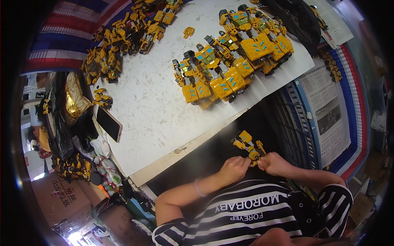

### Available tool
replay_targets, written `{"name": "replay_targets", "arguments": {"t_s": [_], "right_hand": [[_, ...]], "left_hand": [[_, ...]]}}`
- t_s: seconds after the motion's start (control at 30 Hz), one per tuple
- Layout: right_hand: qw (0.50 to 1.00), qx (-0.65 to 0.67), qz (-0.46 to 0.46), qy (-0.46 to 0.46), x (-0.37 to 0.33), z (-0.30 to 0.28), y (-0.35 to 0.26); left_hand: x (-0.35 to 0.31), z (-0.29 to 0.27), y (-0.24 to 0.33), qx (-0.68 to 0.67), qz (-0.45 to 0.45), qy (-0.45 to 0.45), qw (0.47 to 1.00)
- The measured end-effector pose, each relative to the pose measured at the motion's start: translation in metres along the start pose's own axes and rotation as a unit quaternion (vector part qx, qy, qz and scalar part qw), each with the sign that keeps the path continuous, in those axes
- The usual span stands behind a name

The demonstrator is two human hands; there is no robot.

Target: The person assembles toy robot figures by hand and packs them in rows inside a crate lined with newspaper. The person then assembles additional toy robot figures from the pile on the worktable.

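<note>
The left hand (236, 169) and the right hand (274, 164) are close together in front of the striped shirt (250, 205), both pinching the near end of a yellow toy figure (255, 152). The left hand has its fingers curled in at the figure's left side; the right hand presses thumb and bent fingers at its right. Exactly which part each fingertip grips is too small to tell. The figure is tilted, its blocky yellow far end pointing away, on the person's side of the worktop's near edge, in front of a dark gap. A pale band (199, 187) circles the left wrist.

On the white worktop (152, 94), a tight group of standing yellow figures (230, 78) with blue marks fills the far right part. More yellow and black figures (127, 37) crowd the far left edge, and a small yellow piece (188, 32) lies alone between the two groups. At the left edge a dark, flat phone-like device (108, 124) lies just beside a yellow toy part (102, 98). A cardboard box (61, 197) stands at the near left, and a printed sheet (324, 102) hangs at the right.
</note>
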State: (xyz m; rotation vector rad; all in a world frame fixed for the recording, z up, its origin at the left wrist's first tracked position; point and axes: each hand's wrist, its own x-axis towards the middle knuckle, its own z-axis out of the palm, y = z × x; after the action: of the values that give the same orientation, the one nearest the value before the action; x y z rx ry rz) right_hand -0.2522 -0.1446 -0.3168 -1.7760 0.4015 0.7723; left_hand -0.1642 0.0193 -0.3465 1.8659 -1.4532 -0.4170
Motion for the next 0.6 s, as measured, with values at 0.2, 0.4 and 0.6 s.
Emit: {"name": "replay_targets", "arguments": {"t_s": [0.2, 0.4, 0.6], "right_hand": [[0.999, 0.0, -0.051, -0.005, 0.005, 0.004, 0.0], [0.992, 0.119, 0.029, -0.034, 0.007, 0.013, 0.006], [0.999, 0.047, -0.009, -0.016, 0.005, 0.011, 0.007]], "left_hand": [[-0.004, -0.002, -0.004, -0.019, -0.028, -0.018, 0.999], [-0.009, -0.003, -0.007, -0.007, -0.004, -0.028, 1.0], [-0.006, -0.003, -0.006, 0.018, 0.008, -0.057, 0.998]]}}
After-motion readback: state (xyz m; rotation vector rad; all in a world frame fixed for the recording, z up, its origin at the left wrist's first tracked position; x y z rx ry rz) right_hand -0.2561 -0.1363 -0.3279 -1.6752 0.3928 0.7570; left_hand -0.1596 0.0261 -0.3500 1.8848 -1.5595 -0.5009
